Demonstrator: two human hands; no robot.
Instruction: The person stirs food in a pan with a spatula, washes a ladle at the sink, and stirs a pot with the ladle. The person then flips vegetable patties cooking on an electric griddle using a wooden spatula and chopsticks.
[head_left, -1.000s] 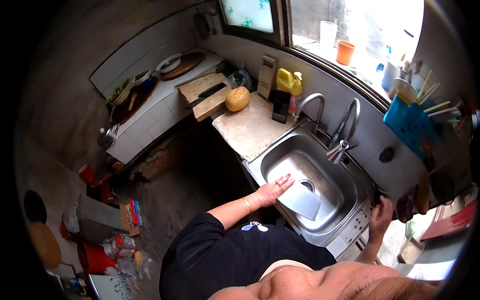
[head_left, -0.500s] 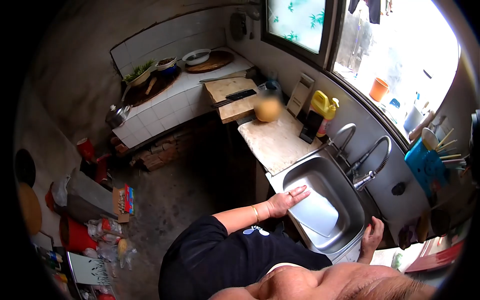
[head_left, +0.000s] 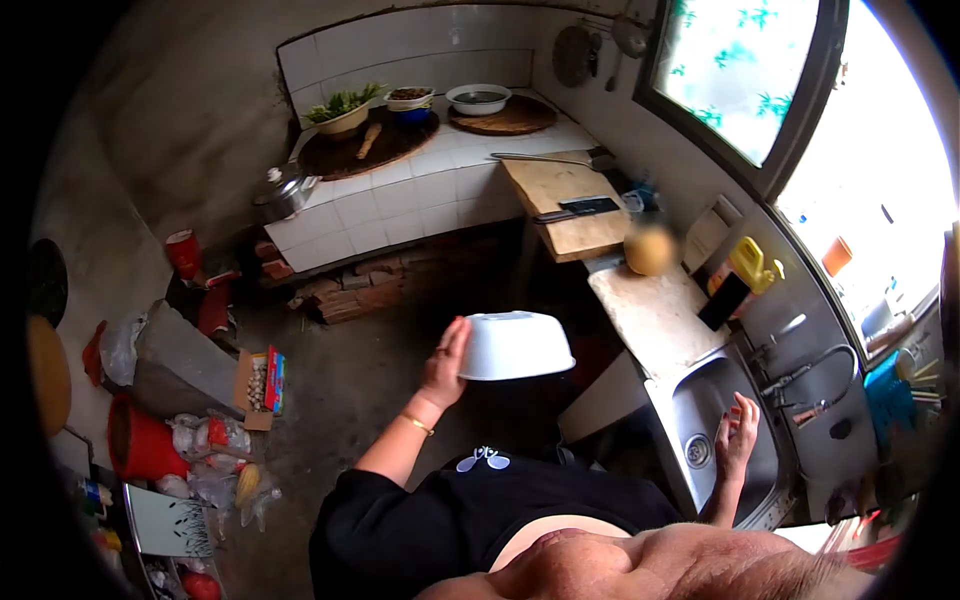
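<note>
Left hand (head_left: 443, 362) grips one side of white, rounded basin (head_left: 518, 348), seemingly rim-down above dark grey floor (head_left: 335, 375), likely for support. Right hand (head_left: 738, 430) empty, fingers loosely spread over rectangular steel sink (head_left: 702, 395).

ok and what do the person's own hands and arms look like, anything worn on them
The left hand has red nails, a gold-coloured bracelet at the wrist and a short black sleeve above. The right hand is ungloved too, with no bracelet visible; its sleeve edge is hidden.
</note>
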